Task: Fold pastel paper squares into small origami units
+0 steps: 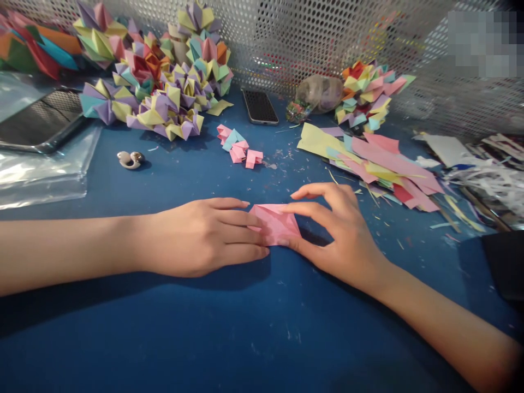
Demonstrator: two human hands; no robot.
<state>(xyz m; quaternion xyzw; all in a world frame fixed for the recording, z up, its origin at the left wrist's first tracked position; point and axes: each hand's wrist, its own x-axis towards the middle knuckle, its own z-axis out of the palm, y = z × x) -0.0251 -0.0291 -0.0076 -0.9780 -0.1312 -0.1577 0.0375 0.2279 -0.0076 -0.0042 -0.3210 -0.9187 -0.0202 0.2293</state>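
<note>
A small pink sheet of paper (278, 222) with creases lies on the blue table, between my two hands. Stretched out flat, the fingers of my left hand (213, 234) press on its left part and hide that side. My right hand (339, 232) has its thumb on the near right edge and its index finger at the far edge, with a wide gap between them. Beyond the sheet sit several small folded paper pieces (238, 150), pink and light blue.
Strips of coloured paper (393, 164) are piled at the right. Folded paper clusters (164, 98) stand at the back left, with a phone (260, 106) beside them. A larger dark device (41, 123) rests on clear plastic at the left. Perforated metal (303, 38) lines the back.
</note>
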